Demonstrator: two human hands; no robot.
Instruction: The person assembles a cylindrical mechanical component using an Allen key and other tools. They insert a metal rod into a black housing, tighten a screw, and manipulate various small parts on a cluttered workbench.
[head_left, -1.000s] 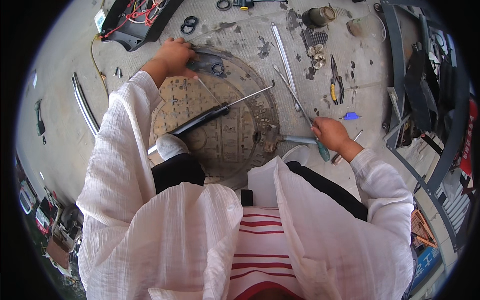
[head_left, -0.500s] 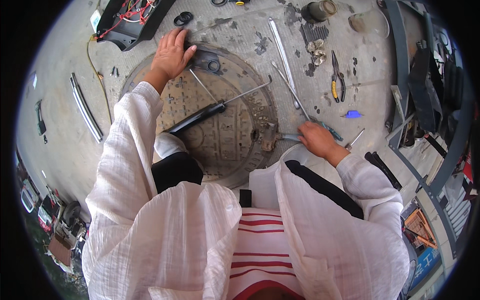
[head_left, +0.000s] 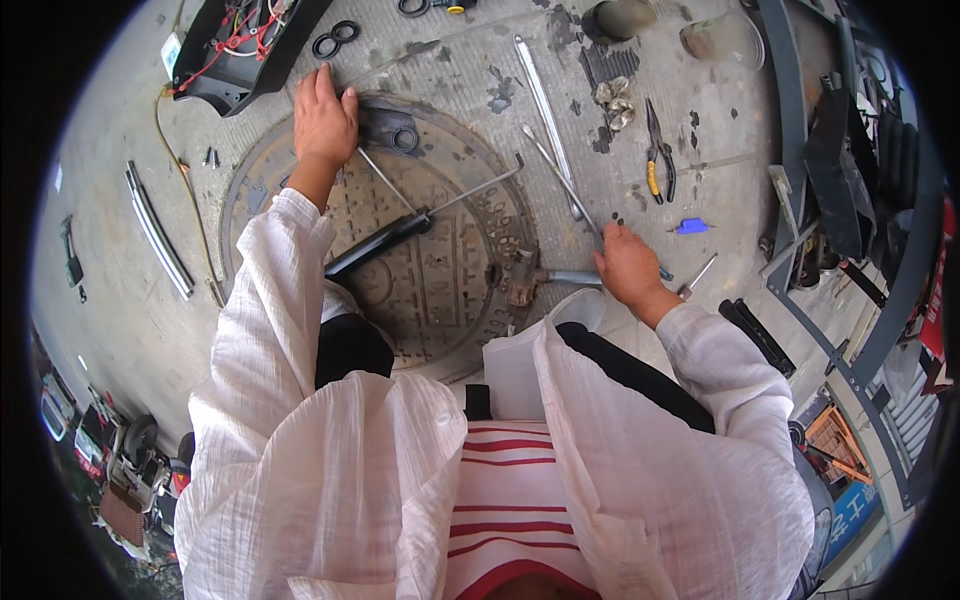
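My left hand [head_left: 327, 118] lies with fingers stretched out at the far left edge of a round manhole cover [head_left: 345, 225]. Close to its wrist ends a thin metal rod [head_left: 385, 180], which runs to a black tube [head_left: 380, 245] with a silver rod sticking out. On the right, my right hand [head_left: 632, 265] is closed round the handle of a screwdriver [head_left: 560, 178]; a bit of teal handle shows past the fingers. Beneath this hand lies the handle of a hammer [head_left: 522, 278]. A black ring [head_left: 403, 140] sits on a dark patch of the cover.
Needle-nose pliers [head_left: 655, 155], a long silver tube [head_left: 545, 115] and a blue piece [head_left: 692, 226] lie to the right. Black rings [head_left: 335, 38] and a black housing with red wires [head_left: 240, 60] are at the far left. A metal rack [head_left: 800, 240] stands along the right.
My right hand has closed over the screwdriver handle, which showed beside it before. The left hand has shifted slightly left, and the whole view has moved a little.
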